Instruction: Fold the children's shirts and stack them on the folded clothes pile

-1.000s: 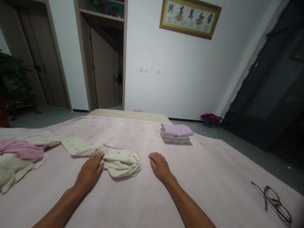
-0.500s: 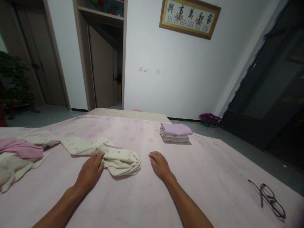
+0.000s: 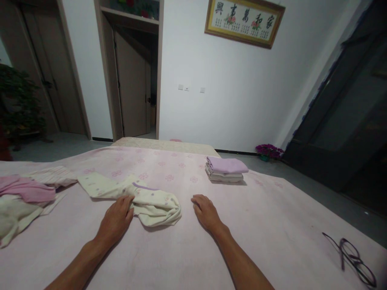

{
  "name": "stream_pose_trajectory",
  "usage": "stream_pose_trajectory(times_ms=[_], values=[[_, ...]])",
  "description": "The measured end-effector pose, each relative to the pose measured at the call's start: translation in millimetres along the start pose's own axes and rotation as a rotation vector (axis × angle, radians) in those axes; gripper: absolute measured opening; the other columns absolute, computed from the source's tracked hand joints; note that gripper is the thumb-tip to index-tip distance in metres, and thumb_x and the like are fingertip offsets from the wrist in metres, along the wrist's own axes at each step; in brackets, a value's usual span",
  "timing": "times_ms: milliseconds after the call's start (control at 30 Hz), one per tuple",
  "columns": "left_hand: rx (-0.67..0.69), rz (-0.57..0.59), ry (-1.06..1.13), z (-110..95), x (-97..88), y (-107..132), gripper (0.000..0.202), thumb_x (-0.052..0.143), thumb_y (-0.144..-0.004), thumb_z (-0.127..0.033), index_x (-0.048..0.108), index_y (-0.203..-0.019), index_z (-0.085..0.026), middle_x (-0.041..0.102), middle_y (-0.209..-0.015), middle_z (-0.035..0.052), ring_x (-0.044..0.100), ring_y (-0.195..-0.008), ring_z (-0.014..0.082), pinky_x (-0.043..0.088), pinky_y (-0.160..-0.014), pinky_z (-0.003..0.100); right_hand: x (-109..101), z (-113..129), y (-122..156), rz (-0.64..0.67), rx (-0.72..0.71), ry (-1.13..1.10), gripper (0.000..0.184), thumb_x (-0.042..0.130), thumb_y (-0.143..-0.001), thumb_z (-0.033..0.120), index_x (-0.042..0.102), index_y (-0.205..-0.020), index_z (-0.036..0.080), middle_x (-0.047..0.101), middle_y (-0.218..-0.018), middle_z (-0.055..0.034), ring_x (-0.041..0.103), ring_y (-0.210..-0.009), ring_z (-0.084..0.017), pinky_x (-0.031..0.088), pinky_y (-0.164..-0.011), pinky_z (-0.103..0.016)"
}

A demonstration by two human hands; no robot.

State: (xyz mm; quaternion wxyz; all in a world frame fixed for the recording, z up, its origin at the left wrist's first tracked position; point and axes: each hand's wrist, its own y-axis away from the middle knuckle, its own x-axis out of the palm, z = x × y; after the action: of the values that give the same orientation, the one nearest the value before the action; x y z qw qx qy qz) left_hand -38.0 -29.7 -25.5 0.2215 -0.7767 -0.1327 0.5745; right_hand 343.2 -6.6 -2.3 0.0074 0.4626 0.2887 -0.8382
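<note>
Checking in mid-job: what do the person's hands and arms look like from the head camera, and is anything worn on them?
The left hand and right hand are bare, without gloves. The left forearm and right forearm are bare too; no sleeves, watch or bracelet show.

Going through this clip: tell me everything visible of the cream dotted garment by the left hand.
The cream garment looks like soft cotton, printed with small pastel dots, with a purple trim strip near its top edge. It lies bunched at one end, a long flat stretch running left, on the pink floral bedspread. The left hand touches its edge.
</note>
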Motion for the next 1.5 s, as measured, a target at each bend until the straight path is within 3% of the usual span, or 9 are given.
stream_pose_trajectory(times_ms=[300, 533, 667, 833, 1033, 1200, 1333, 1400, 1500], values=[[0.0, 0.014, 0.09, -1.0, -7.8, -3.8, 0.026, 0.042, -0.095, -0.034, 0.057, -0.11, -0.019, 0.064, -0.113, 0.012, 0.06, -0.109, 0.0281, 0.049, -0.096, 0.044, 2.1, 5.7, 4.1, 0.026, 0.016, 0.071, 0.031, 0.051, -0.095, 0.018, 0.069, -0.121, 0.021, 0.066, -0.131, -0.01, 0.057, -0.125, -0.024, 0.042, -0.109, -0.043], [0.001, -0.005, 0.084, -2.1, -10.2, -7.0, 0.02, 0.043, -0.094, -0.032, 0.056, -0.102, -0.02, 0.062, -0.105, 0.0104, 0.06, -0.102, 0.0277, 0.049, -0.091, 0.042, 7.4, 49.3, -2.9, 0.08, 0.123, 0.03, 0.028, 0.047, -0.102, 0.028, 0.074, -0.109, 0.027, 0.069, -0.127, -0.0069, 0.058, -0.125, -0.024, 0.037, -0.112, -0.045], [0.005, -0.012, 0.099, -4.2, -10.2, -6.7, 0.022, 0.043, -0.095, -0.035, 0.058, -0.102, -0.02, 0.063, -0.104, 0.0105, 0.061, -0.101, 0.0276, 0.05, -0.091, 0.043, 13.5, 69.6, -6.6, 0.124, 0.152, -0.035, 0.021, 0.061, -0.095, 0.035, 0.074, -0.108, 0.027, 0.067, -0.132, -0.0073, 0.053, -0.131, -0.028, 0.034, -0.113, -0.047], [0.036, -0.054, 0.127, -8.7, -19.3, -6.7, 0.029, 0.038, -0.098, -0.036, 0.06, -0.109, -0.019, 0.067, -0.108, 0.0121, 0.062, -0.106, 0.0291, 0.05, -0.094, 0.045, 17.5, 77.1, -9.1, 0.077, 0.155, -0.323, 0.017, 0.063, -0.088, 0.02, 0.074, -0.099, 0.023, 0.073, -0.114, -0.0057, 0.063, -0.115, -0.024, 0.041, -0.107, -0.042], [0.016, -0.039, 0.372, -65.3, -51.8, 7.6, 0.033, 0.035, -0.099, -0.035, 0.064, -0.105, -0.021, 0.068, -0.11, 0.0137, 0.063, -0.105, 0.0302, 0.05, -0.094, 0.049, 7.8, 91.9, 0.1, -0.142, 0.04, -0.713, 0.012, 0.06, -0.088, 0.021, 0.069, -0.095, 0.022, 0.072, -0.117, -0.0079, 0.066, -0.112, -0.022, 0.049, -0.1, -0.038], [-0.298, 0.131, 0.903, -129.4, -55.8, 20.1, 0.051, 0.054, -0.091, -0.049, 0.051, -0.136, -0.027, 0.059, -0.138, 0.0134, 0.058, -0.126, 0.0299, 0.047, -0.106, 0.047, 2.9, 108.2, 12.9, -0.041, -0.224, -0.691, 0.015, 0.061, -0.086, 0.02, 0.069, -0.098, 0.024, 0.076, -0.102, -0.0047, 0.07, -0.093, -0.019, 0.053, -0.085, -0.032], [-0.551, 0.082, 1.113, -141.7, -49.7, 10.2, 0.076, 0.069, -0.074, -0.041, 0.045, -0.144, -0.023, 0.062, -0.135, 0.0145, 0.062, -0.12, 0.0314, 0.052, -0.099, 0.044, 3.9, 120.4, 19.0, 0.049, -0.44, -0.632, 0.015, 0.06, -0.086, 0.025, 0.071, -0.096, 0.024, 0.077, -0.091, -0.0035, 0.071, -0.085, -0.018, 0.052, -0.084, -0.032], [-0.573, 0.084, 1.12, -137.8, -51.0, 3.5, 0.073, 0.066, -0.071, -0.034, 0.051, -0.14, -0.018, 0.068, -0.122, 0.0139, 0.065, -0.113, 0.0315, 0.054, -0.093, 0.042, 4.3, 122.4, 20.6, 0.109, -0.412, -0.698, 0.015, 0.059, -0.087, 0.026, 0.073, -0.093, 0.024, 0.077, -0.091, -0.0034, 0.071, -0.086, -0.018, 0.052, -0.085, -0.032], [-0.533, 0.142, 1.142, -132.6, -58.9, -1.7, 0.066, 0.06, -0.071, -0.03, 0.057, -0.135, -0.013, 0.072, -0.106, 0.0117, 0.068, -0.099, 0.0287, 0.056, -0.081, 0.037, 2.8, 116.1, 16.0, 0.082, -0.063, -0.891, 0.016, 0.059, -0.087, 0.03, 0.074, -0.09, 0.023, 0.076, -0.087, -0.0041, 0.071, -0.081, -0.019, 0.054, -0.076, -0.032]])
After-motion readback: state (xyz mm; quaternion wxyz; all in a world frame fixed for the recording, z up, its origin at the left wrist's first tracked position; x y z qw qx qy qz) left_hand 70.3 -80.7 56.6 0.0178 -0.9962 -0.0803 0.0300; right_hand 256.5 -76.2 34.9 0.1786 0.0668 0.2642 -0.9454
